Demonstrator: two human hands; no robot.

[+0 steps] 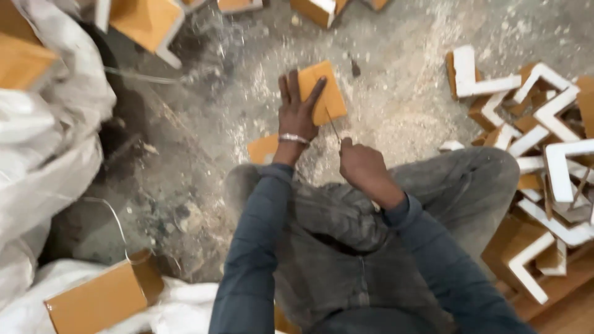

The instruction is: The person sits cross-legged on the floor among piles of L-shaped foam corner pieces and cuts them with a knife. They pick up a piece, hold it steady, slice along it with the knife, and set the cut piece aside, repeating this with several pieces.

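Head view: orange wooden block [326, 97] pressed flat on dusty floor [402, 105] by left hand [297, 111], fingers spread over it. Thin blade [333, 130] gripped in closed right hand [362, 166], tip at block's edge. White-edged pieces [544, 154] piled at right.

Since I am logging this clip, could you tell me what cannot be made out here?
- Thin tool, head view: too slim and blurred to identify; the right hand covers its handle.
- Orange block: the left hand hides its near-left part.
- White-edged pieces: pile cut off by the right edge.
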